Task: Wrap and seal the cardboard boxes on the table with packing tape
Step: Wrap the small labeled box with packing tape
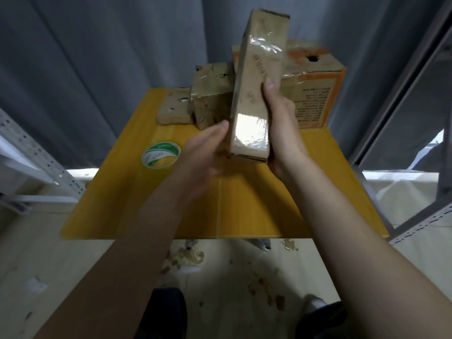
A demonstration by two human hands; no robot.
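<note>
I judge this the turn-and-check step. My right grip (pixel 281 133) is clamped on the narrow box (pixel 256 94), thumb on its front face, holding it nearly upright above the middle of the tabletop (pixel 244 211). My left grip (pixel 205 148) is spread flat, fingers at the box's lower left edge. Glossy tape already bands the box. Next I'd likely press down loose tape, or reach for the tape roll (pixel 161 154) near the left edge.

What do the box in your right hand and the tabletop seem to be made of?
Box: brown cardboard, frayed at the top edge, wrapped in glossy clear tape that wrinkles and catches glare. Tabletop: smooth yellow surface with faint grain streaks, probably laminate or varnished wood; cannot tell which.
</note>
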